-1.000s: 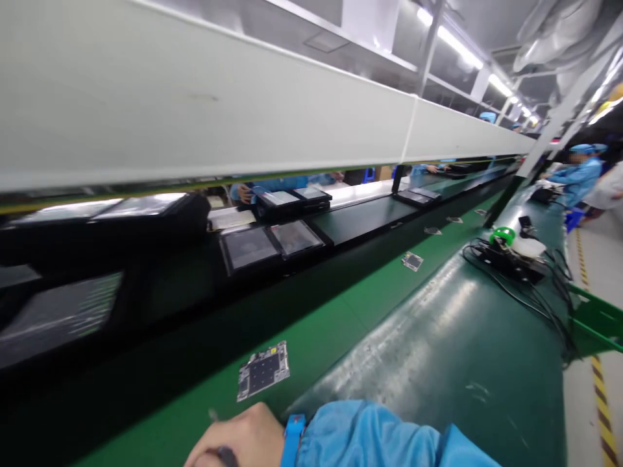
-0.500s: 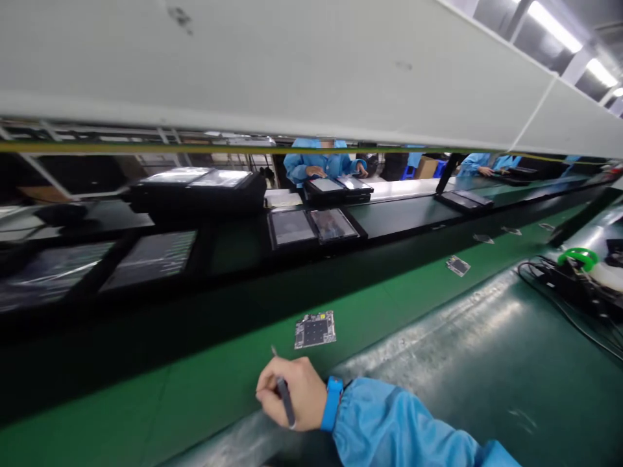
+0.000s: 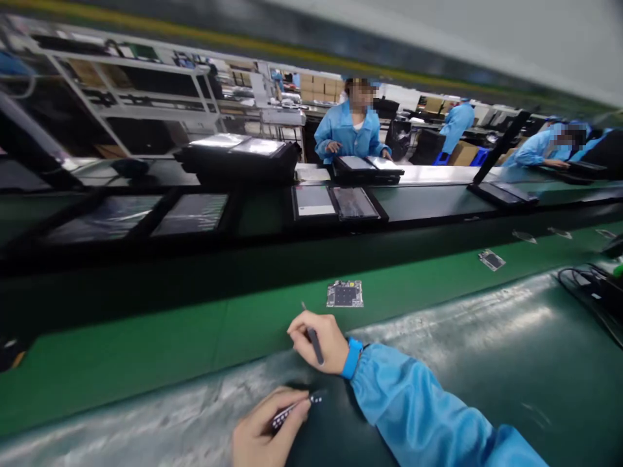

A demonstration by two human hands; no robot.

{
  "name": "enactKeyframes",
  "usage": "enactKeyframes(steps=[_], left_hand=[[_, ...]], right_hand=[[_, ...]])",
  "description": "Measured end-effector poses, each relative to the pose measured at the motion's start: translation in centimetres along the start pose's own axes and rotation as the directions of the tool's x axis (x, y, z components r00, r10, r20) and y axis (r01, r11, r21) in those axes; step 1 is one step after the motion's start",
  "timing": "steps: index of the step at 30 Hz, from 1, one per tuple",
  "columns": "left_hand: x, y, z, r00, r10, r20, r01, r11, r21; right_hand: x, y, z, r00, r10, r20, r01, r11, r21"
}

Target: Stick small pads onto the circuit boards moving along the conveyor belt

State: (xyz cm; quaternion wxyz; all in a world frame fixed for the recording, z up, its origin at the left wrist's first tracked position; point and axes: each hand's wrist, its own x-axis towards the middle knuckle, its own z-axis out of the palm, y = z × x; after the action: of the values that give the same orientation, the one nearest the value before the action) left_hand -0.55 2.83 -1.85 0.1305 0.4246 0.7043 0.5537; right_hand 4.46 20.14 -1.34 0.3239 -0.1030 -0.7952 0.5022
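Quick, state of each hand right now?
Left hand: closed, pinching a dark strip with white marks.
Right hand: closed, holding a slim dark tool, possibly tweezers.

Free belt (image 3: 160,363) left of circuit board (image 3: 344,296), trays (image 3: 381,211) behind, beam (image 3: 311,40) seemingly low

Circuit boards (image 3: 345,295) lie on the belt (image 3: 253,321) behind the worktop (image 3: 467,370).

Green strip (image 3: 253,327), circuit boards (image 3: 345,294) along it, dark green bench (image 3: 462,370), black cabled equipment (image 3: 596,288) atop
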Motion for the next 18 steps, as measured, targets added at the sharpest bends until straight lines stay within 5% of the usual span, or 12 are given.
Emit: enactKeyframes(steps=[9,18], left_hand=[[2.0,0.1,-1.1,0.987,-0.145,-0.064,0.14,0.988,-0.071],[2.8,-1.4,-2.1,0.976,-0.177,-0.126,0.165,0.981,-0.106]], right_hand=[[-0.9,0.4,-1.0,0.981,0.189,0.038,-0.192,0.959,0.207],[-1.5,-0.1,-1.1,0.976,0.046,0.212,-0.072,0.991,0.116]])
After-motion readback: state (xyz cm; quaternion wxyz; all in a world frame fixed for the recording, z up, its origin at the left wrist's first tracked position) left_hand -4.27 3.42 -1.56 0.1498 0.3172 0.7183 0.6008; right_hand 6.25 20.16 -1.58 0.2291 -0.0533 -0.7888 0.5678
